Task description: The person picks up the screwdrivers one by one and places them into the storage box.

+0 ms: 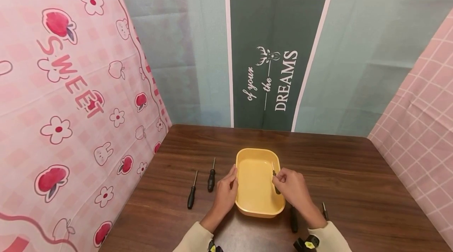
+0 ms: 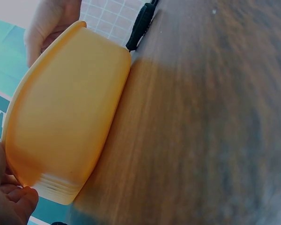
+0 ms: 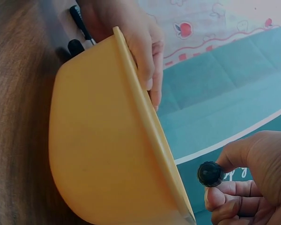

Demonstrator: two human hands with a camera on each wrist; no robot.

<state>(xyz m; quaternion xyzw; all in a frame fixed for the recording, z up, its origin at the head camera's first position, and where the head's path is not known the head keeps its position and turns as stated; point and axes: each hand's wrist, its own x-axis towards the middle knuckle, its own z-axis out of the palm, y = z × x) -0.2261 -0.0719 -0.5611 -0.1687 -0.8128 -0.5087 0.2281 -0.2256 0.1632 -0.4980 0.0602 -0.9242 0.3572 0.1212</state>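
Observation:
A yellow plastic tub (image 1: 260, 214) with rounded corners stands on the table. At its left side, my left hand (image 1: 225, 190) grips the rim, its fingertips against the outer wall in the left wrist view. Above the tub's right edge, my right hand (image 1: 293, 187) pinches a small screwdriver (image 1: 277, 190) between thumb and fingers. Its thin shaft points away from me over the tub; the right wrist view shows the round butt of its black handle (image 3: 210, 174). The tub's floor is bare where it shows.
Two black-handled screwdrivers, one nearer the tub (image 1: 211, 180) and one farther left (image 1: 191, 197), lie on the wooden table (image 1: 339, 161). Beneath my right forearm lie another black handle (image 1: 293, 220) and a partly hidden metal shaft (image 1: 324, 208). Printed cloths hang around the table.

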